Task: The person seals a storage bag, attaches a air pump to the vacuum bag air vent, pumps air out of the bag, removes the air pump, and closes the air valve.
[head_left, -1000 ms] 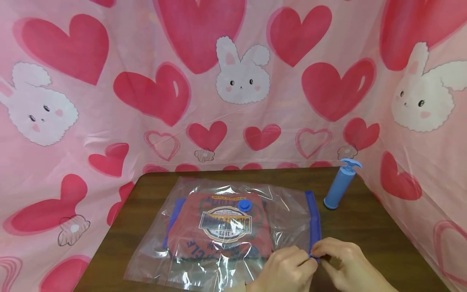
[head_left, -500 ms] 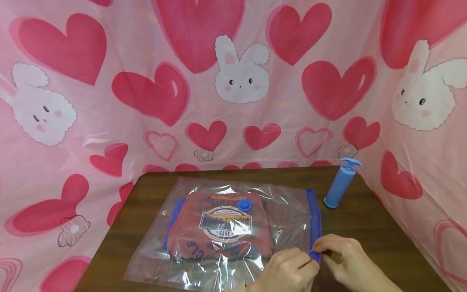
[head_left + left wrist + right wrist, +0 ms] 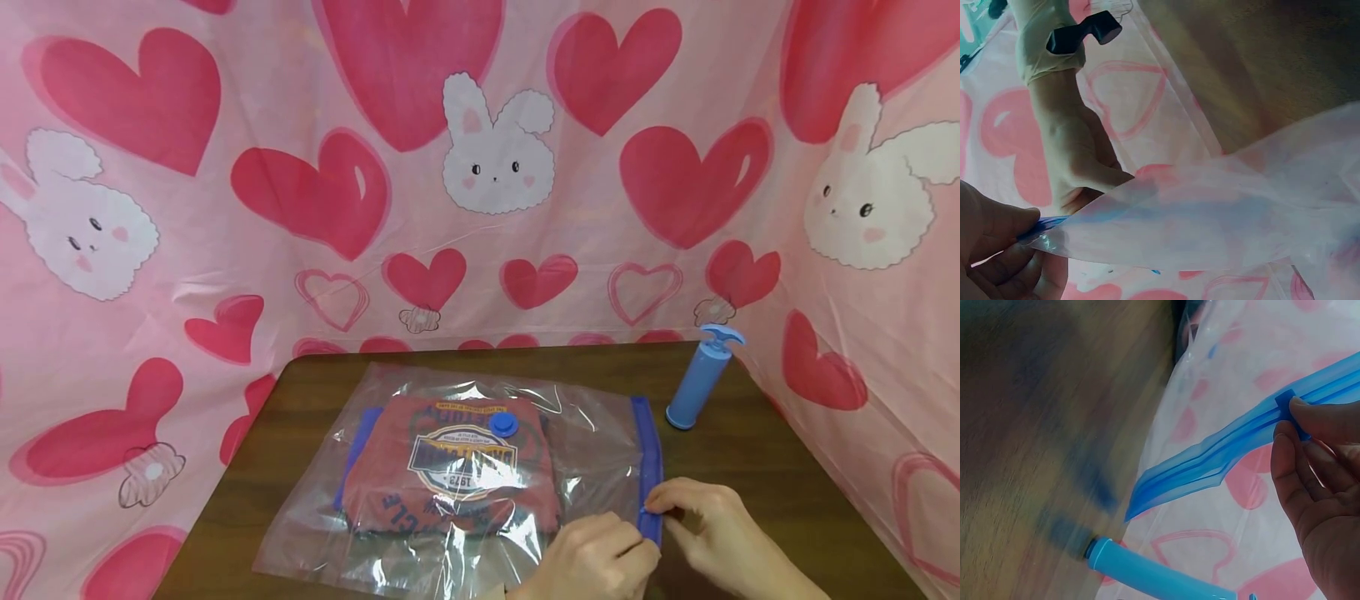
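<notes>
Bag (image 3: 596, 433): lay on desk (image 3: 757, 475), red cloth (image 3: 375, 475) inside. Left hand (image 3: 592, 554): pinched near end of strip (image 3: 649, 450). Right hand (image 3: 708, 521): pinched slider (image 3: 1289, 407). Risk: buckled strip might derail slider, leaving gaps.

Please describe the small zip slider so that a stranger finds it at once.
On the brown table lies a clear bag, with a blue strip along its right end. The right hand pinches the slider on this strip: a small block, darker blue than the strip.
</notes>
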The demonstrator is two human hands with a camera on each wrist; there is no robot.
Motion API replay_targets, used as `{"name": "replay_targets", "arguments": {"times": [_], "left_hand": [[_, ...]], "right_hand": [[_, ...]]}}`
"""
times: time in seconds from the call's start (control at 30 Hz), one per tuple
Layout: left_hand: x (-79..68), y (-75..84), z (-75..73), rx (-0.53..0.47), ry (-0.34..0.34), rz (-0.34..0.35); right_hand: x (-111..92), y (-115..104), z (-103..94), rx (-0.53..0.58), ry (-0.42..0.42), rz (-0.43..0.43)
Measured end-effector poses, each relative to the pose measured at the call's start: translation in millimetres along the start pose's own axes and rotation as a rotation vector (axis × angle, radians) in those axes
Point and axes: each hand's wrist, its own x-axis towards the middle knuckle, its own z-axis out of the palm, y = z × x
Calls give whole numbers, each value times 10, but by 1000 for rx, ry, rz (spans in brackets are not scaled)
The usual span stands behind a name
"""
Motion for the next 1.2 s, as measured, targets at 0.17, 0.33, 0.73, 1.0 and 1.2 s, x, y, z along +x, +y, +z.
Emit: {"name": "replay_targets", "arguments": {"times": [0.17, 0.33, 0.73, 1.0, 1.2], "left_hand": [[11, -11, -15, 37, -1, 24], [10, 0, -34, 41, -15, 22], [23, 1, -52, 60, -40, 54], [16, 6, -32, 69, -37, 55], [41, 9, -44, 49, -32, 38]], "right_hand": [[-6, 36, 5, 5, 4, 14], [-25, 75, 14, -1, 5, 28], [-46, 161, 11, -59, -6, 90], [-82, 195, 9, -80, -23, 150], [-114, 213, 9, -59, -34, 126]]}}
